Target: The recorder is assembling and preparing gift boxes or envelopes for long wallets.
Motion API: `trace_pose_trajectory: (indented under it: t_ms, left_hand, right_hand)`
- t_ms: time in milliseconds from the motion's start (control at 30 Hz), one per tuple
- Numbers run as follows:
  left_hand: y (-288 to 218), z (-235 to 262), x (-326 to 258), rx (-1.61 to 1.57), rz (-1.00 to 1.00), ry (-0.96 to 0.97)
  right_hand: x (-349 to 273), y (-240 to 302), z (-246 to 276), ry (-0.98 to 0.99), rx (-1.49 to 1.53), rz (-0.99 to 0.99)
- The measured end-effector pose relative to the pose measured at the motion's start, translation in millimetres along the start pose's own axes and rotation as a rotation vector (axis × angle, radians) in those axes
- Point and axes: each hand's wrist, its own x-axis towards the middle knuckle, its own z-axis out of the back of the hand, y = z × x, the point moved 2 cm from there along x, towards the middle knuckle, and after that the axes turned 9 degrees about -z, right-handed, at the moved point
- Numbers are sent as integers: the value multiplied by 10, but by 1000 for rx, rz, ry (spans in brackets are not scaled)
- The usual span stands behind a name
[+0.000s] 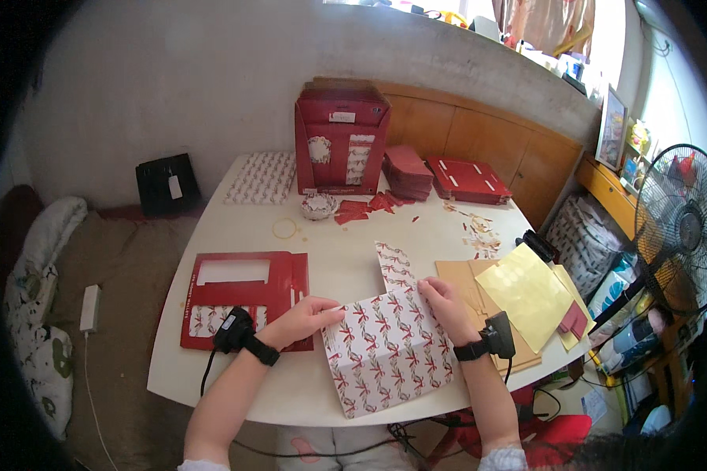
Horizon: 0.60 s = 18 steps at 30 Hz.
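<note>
Both hands are on a white patterned card sheet point(386, 349) with red bows printed all over it, lying at the near edge of the round white table point(346, 259). The left hand point(302, 318) presses its fingertips flat on the sheet's left upper edge, fingers together, not clamped round anything, looks like it's just pinning it down so it doesn't slide. The right hand point(444, 306) rests on the top right corner where a narrow flap point(395, 265) sticks up and away, fingers curled on the fold line; can't tell if it's actually pinching the card or only pushing on it. Just left of the sheet there's a flat red box blank point(243, 294) with a window cutout, within easy reach. To the right, yellow sheets point(526, 290) over brown card. Farther back: an upright red display box point(342, 145), stacks of red flat pieces point(467, 179), red scraps, a roll of tape point(320, 206). Room is a bare grey wall, wooden panelling, a fan point(679, 228) on the right, cushions on the left.
</note>
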Motion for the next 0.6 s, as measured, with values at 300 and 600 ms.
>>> trace_pose_trajectory:
  t_ms: [300,600]
  left_hand:
    - [-10,-1,-13,-74,21,-20]
    - [-35,-19,6,-87,-4,5]
  right_hand:
    - [-30,-3,-4,18,11,-83]
    - [-2,-74,20,19,49,-66]
